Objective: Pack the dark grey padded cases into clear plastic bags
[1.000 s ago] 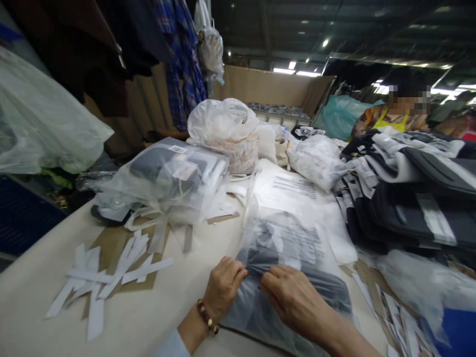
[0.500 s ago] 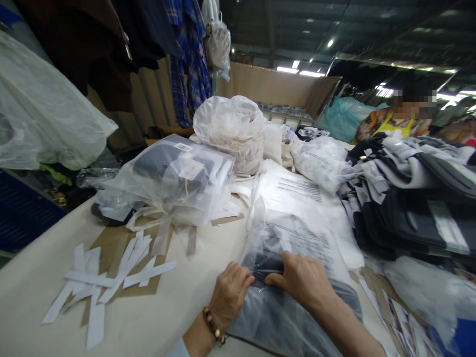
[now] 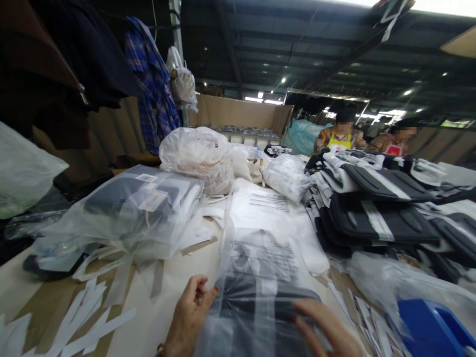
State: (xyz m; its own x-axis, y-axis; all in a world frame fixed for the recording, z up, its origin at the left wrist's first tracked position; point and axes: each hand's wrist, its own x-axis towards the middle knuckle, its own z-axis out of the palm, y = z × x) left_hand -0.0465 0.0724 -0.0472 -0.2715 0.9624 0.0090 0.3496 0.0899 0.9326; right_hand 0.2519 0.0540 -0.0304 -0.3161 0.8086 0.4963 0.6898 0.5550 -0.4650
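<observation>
A clear plastic bag (image 3: 256, 297) with a dark item and a pale band inside lies in front of me on the table. At its left edge is my left hand (image 3: 189, 312), fingers loosely curled and thumb apart from them, with nothing visible between. Over the bag's right side, my right hand (image 3: 323, 325) has its fingers stretched out and spread, slightly blurred. Beneath the bag's far end lie white printed plastic bags (image 3: 264, 203). Left of them rests another filled clear bag (image 3: 137, 208) with a barcode label.
White paper strips (image 3: 82, 317) lie on brown card at the left. Dark padded pieces (image 3: 379, 213) with white bands are piled at the right, above a blue container (image 3: 435, 327). A wrapped bundle (image 3: 201, 158) stands farther back. Two people sit beyond the pile.
My view has swung right and up. Both hands have let go of the plastic at the bag's middle and moved apart to its sides. The bag's upper part now lies flatter.
</observation>
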